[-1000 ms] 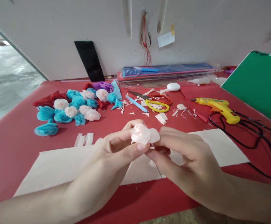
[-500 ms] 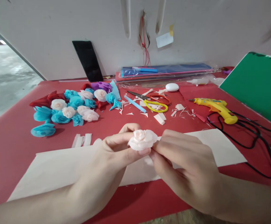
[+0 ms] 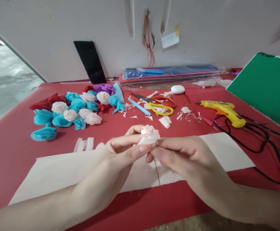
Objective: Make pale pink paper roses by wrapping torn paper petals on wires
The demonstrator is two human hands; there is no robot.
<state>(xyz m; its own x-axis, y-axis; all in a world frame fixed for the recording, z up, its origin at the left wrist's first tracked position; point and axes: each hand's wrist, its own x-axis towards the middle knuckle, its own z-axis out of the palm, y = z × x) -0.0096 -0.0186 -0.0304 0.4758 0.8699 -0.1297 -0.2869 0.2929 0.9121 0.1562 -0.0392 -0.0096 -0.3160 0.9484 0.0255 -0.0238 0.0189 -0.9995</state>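
A pale pink paper flower (image 3: 149, 134) is pinched between both hands, above a pale paper sheet (image 3: 58, 173) with a dark line across it. My left hand (image 3: 116, 160) grips the flower's left side and underside between thumb and fingers. From the right, my right hand (image 3: 188, 160) pinches its base with thumb and forefinger. The flower is tilted, showing its petals from the side. Some fingertips are hidden behind it. Several blue, pale pink, red and purple paper flowers (image 3: 78, 104) lie in a pile at the back left.
Scissors (image 3: 161, 109), a light blue pen (image 3: 139, 106) and paper scraps lie on the red table (image 3: 14, 138). A yellow glue gun (image 3: 223, 110) with a black cable is at right. A dark phone-like slab (image 3: 90, 61) leans at the back; a green board (image 3: 267, 89) stands right.
The flower has been tipped from facing me to a side view and lifted slightly. My right hand has turned, its thumb now at the flower's base. A dark line on the sheet has come into view.
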